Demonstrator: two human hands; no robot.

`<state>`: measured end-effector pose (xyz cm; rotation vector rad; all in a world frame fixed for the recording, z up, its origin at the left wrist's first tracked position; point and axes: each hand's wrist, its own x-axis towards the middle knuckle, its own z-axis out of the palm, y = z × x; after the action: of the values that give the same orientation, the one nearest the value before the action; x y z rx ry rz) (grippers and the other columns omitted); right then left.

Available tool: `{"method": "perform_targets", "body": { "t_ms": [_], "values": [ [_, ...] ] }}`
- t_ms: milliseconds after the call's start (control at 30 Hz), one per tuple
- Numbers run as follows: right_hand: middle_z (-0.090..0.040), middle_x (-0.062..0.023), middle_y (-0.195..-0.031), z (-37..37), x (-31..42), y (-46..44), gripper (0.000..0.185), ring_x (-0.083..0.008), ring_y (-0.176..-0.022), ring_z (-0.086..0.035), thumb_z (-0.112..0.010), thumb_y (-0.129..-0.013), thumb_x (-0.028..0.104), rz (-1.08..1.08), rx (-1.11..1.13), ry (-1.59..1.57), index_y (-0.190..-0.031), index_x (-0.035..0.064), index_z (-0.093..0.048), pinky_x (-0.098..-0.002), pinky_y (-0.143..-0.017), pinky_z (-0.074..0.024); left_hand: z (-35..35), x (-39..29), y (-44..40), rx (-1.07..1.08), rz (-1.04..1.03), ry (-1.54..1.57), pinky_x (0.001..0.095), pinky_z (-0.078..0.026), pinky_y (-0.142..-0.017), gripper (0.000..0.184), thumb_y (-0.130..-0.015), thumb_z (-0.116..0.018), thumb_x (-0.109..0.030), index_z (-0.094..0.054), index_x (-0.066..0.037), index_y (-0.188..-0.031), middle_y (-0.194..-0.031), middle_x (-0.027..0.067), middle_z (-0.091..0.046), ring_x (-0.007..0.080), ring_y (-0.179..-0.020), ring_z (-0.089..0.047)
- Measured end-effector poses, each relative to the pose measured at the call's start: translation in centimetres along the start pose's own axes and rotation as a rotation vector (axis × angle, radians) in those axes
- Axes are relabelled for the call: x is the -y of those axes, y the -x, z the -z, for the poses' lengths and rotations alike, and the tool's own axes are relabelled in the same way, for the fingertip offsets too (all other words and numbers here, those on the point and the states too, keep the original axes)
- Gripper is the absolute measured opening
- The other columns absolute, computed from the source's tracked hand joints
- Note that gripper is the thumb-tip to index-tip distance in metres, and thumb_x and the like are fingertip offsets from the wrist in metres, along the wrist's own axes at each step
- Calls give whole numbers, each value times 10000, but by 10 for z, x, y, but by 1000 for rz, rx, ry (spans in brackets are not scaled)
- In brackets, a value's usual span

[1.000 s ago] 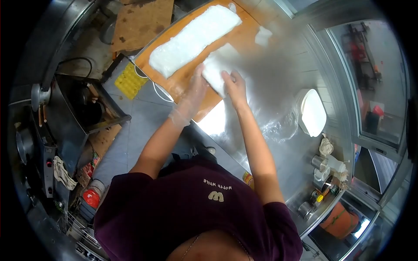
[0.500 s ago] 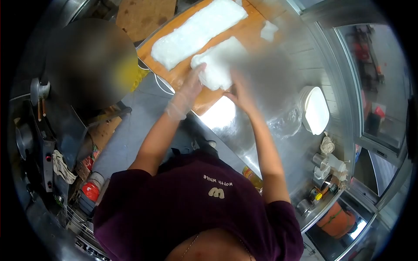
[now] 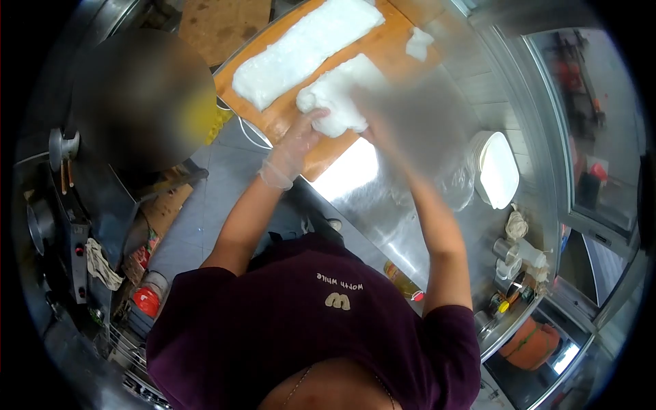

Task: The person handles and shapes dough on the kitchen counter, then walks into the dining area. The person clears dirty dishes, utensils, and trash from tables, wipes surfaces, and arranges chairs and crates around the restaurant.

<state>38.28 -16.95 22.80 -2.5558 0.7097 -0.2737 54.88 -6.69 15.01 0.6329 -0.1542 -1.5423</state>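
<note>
On the orange-brown board (image 3: 273, 123) lies a soft white slab (image 3: 342, 89), thick and uneven at its near end. My left hand (image 3: 302, 140), in a clear plastic glove, touches the near left edge of this slab, fingers closed on it. My right hand (image 3: 377, 130) is at the slab's right edge, largely hidden by a grey blur, so its fingers cannot be made out. A longer white slab (image 3: 304, 51) lies flat behind, parallel to the board's far edge. One small white scrap (image 3: 419, 44) sits at the board's right side.
A shiny metal counter (image 3: 383, 212) extends right of the board. Stacked white trays (image 3: 497, 171) stand by the wall, with metal cups (image 3: 506, 249) and a cloth (image 3: 516, 224) nearer. An oil bottle (image 3: 402, 279) is beside my right arm. A dark blur covers the upper left.
The nearer slab has gone from lifted between my hands to lying spread on the board. My right hand has moved right, then back against its edge, into the blur.
</note>
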Motion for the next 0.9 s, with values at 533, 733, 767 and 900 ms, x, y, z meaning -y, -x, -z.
{"method": "perform_targets", "body": {
  "t_ms": [533, 733, 767, 900],
  "values": [
    [-595, -24, -802, 73, -30, -57, 260, -99, -711, -529, -570, -795, 248, -457, 170, -797, -941, 34, -591, -223, -647, -418, -37, -21, -8, -343, -67, -350, 293, -403, -868, 511, -707, -606, -16, -404, 9, -1176, -1076, 106, -515, 215, -992, -511],
    [-600, -16, -862, 131, -39, -99, 265, -117, -735, -551, -562, -792, 257, -450, -108, -912, -962, 54, -578, -268, -692, -435, -72, -57, 16, -358, -139, -257, 297, -427, -827, 512, -717, -602, -34, -398, 21, -1183, -1075, 106, -517, 208, -978, -518],
    [-598, -26, -868, 140, -35, -100, 252, -119, -735, -557, -560, -796, 234, -363, -232, -940, -965, 47, -567, -268, -682, -450, -72, -65, 19, -361, -189, -275, 299, -423, -834, 515, -721, -598, -38, -392, 20, -1189, -1082, 108, -514, 209, -989, -513],
    [-575, -73, -887, 159, -48, -134, 237, -139, -751, -565, -553, -798, 174, -424, -412, -1253, -960, 6, -516, -233, -587, -479, -72, -104, 40, -340, -398, -275, 312, -406, -866, 524, -738, -574, -40, -362, 20, -1214, -1131, 119, -491, 219, -1034, -492]
  ]
}}
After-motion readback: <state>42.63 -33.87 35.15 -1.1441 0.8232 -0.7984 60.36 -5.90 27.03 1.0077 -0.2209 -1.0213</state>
